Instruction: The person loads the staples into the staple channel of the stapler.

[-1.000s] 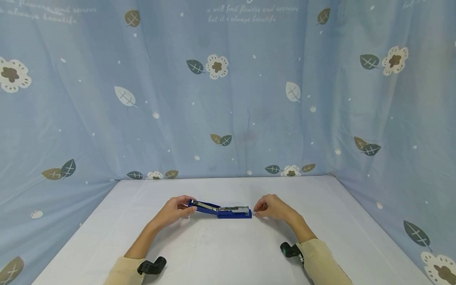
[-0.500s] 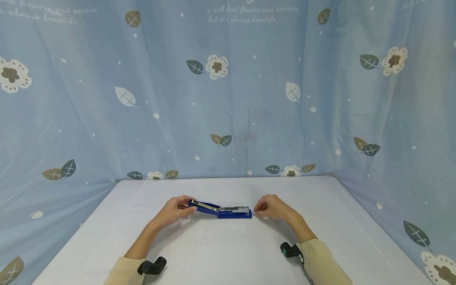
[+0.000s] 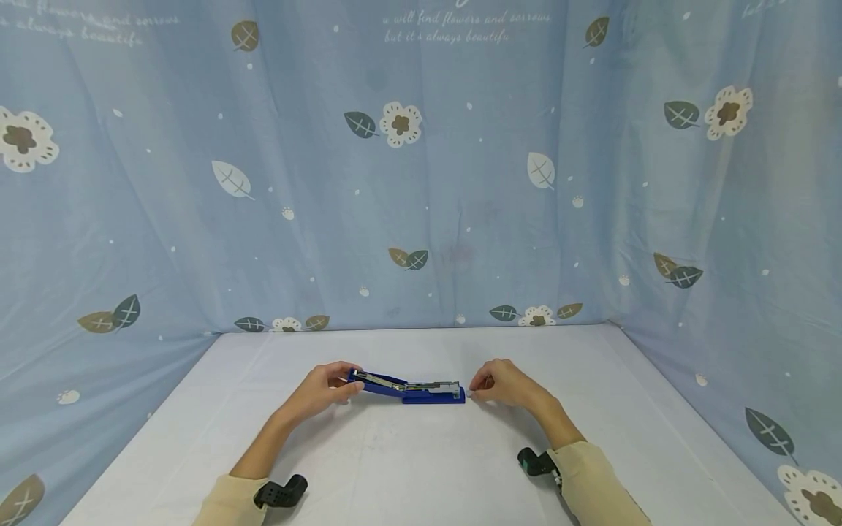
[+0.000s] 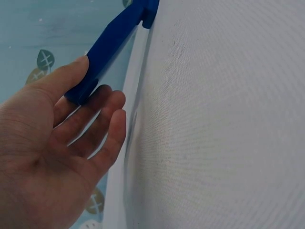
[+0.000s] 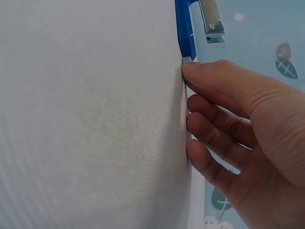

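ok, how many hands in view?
2: left hand holding one end of the open stapler; right hand pinching a small pale piece by the other end.

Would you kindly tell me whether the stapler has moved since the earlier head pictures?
No, the stapler shows no visible shift either way against the far table edge.

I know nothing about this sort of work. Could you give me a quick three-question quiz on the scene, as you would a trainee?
1. Multiple choice: what does the left hand hold?
A) a pen
B) part of the blue stapler
C) a cup

2. True or false: the stapler is fully closed.

3. Open question: what is between the fingertips of the right hand?

Key:
1. B
2. False; it is folded open.
3. A small pale piece, too small to identify.
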`<state>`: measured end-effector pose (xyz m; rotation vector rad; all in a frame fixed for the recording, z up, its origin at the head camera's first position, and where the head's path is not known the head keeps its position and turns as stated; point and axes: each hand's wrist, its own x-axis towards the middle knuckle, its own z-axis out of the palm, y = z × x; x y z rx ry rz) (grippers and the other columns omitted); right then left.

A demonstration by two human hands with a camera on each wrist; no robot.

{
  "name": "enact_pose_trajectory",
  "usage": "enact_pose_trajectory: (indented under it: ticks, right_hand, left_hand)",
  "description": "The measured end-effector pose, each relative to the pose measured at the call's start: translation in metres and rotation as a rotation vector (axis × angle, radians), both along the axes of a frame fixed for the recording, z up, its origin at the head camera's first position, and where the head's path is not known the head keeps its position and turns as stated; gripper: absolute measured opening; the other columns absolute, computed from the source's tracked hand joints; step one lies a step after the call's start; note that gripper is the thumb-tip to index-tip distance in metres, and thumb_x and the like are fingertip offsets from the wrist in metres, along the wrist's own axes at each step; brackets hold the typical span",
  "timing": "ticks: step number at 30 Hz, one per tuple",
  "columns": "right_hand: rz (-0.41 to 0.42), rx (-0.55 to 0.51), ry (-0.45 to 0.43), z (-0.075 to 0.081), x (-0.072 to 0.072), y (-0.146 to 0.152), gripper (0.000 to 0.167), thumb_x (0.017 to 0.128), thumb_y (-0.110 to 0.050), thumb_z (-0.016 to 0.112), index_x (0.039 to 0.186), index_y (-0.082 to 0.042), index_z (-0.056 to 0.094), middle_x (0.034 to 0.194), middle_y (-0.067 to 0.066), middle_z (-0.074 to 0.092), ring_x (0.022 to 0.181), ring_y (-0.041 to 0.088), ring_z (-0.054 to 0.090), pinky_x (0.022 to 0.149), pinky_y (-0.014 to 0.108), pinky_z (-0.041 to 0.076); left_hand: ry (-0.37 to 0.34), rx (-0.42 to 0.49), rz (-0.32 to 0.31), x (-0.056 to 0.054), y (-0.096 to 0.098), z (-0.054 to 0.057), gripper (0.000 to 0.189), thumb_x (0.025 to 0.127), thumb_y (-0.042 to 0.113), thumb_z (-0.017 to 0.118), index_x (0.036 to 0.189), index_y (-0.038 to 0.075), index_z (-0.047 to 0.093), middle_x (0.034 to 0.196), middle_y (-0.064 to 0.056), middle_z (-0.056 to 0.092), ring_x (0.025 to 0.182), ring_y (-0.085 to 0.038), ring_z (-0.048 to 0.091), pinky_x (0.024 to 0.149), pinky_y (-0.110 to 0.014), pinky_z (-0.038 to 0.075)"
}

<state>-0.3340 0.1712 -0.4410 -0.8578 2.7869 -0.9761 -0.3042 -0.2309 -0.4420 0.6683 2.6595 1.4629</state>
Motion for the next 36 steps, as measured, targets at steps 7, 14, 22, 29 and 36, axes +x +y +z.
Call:
enact_pose_trajectory:
  ticks: [7,14,22,29,36]
  right_hand:
    - [-0.010,0.009,0.007,0.003,0.002,0.000,0.010,0.084,-0.016,0.078,0.092,-0.011,0.076,0.087,-0.004,0.068,0.077,0.009,0.060,0.065,0.019,0.051]
    - [-0.023,0.029,0.030,0.007,0.004,-0.001,0.010,0.084,-0.016,0.078,0.092,-0.011,0.076,0.086,-0.004,0.067,0.076,0.009,0.059,0.065,0.019,0.050]
    - [-0.008,0.036,0.051,0.012,0.003,-0.002,0.010,0.085,-0.015,0.077,0.093,-0.009,0.076,0.086,-0.004,0.066,0.076,0.008,0.059,0.066,0.019,0.051]
    - [0.001,0.039,0.081,0.016,0.004,-0.002,0.010,0.084,-0.015,0.077,0.093,-0.009,0.076,0.086,-0.004,0.067,0.076,0.008,0.059,0.065,0.019,0.050]
    - [-0.006,0.040,0.096,0.019,0.007,-0.002,0.011,0.084,-0.016,0.077,0.093,-0.009,0.077,0.085,-0.004,0.066,0.076,0.009,0.059,0.064,0.019,0.050]
  left_hand:
    - [0.011,0.008,-0.008,0.000,0.000,0.000,0.040,0.093,0.028,0.068,0.127,0.007,0.061,0.104,-0.013,0.071,0.089,-0.034,0.070,0.069,-0.036,0.061]
    - [0.018,0.001,-0.015,-0.001,0.000,-0.001,0.040,0.094,0.028,0.068,0.127,0.008,0.061,0.103,-0.013,0.071,0.088,-0.032,0.071,0.069,-0.036,0.061]
    - [0.020,0.009,-0.018,-0.001,0.000,-0.001,0.038,0.094,0.027,0.068,0.126,0.007,0.061,0.103,-0.013,0.071,0.088,-0.033,0.070,0.069,-0.037,0.061]
    - [0.027,0.003,-0.016,-0.001,0.000,-0.001,0.038,0.094,0.027,0.068,0.126,0.007,0.061,0.102,-0.013,0.071,0.088,-0.032,0.071,0.069,-0.037,0.061]
    - [0.026,0.004,-0.018,-0.002,-0.001,-0.002,0.038,0.094,0.027,0.068,0.126,0.008,0.061,0.102,-0.013,0.071,0.086,-0.031,0.071,0.069,-0.037,0.061]
